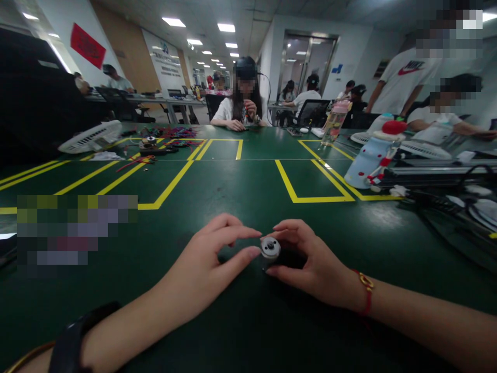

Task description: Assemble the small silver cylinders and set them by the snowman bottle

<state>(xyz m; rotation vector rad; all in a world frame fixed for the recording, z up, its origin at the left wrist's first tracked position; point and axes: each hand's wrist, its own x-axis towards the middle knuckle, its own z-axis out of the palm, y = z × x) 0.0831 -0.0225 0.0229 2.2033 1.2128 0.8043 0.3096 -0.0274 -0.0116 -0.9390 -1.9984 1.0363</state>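
Motor (271, 247), small, silvery and cylindrical, stands upright on the green table (229, 189) between the two hands. The left hand (207, 254) has thumb and forefinger parted, tips at the motor's left edge; the right hand (320, 264) curves around its right side, though how firmly cannot be told. Beyond, NIKE reads plainly on a standing person's white T-shirt (407, 77), with a red swoosh. Lettering on the wall sign (165, 57) and red poster (87, 45) is too small or blurred to read.
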